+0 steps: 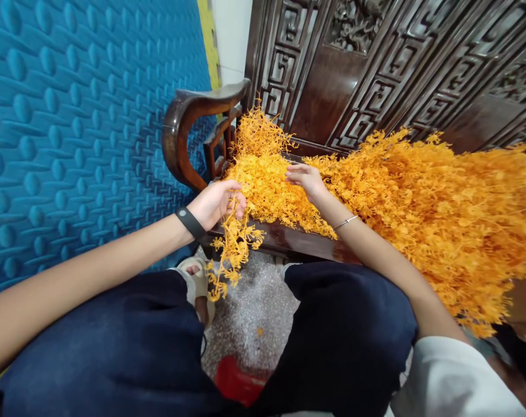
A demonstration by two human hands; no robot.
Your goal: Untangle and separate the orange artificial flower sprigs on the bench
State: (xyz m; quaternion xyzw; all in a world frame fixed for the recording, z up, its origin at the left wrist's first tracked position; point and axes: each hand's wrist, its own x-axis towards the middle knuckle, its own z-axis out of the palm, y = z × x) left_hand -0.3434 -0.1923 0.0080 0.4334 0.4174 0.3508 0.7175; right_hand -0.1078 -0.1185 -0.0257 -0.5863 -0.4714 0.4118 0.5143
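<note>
A big heap of orange artificial sprigs (427, 202) lies across the seat of a dark carved wooden bench (306, 243). My left hand (217, 202), with a black band on its wrist, is closed on a bunch of orange sprigs (232, 249) that hangs down past the bench's front edge. My right hand (306, 179), with a thin bracelet on the wrist, rests palm down on the left part of the heap, fingers spread among the sprigs.
The bench's curved armrest (188, 116) rises at the left beside a blue padded wall (80, 127). My knees in dark trousers (128, 341) fill the foreground. A sandalled foot (197, 278) and a red object (236, 379) are on the speckled floor.
</note>
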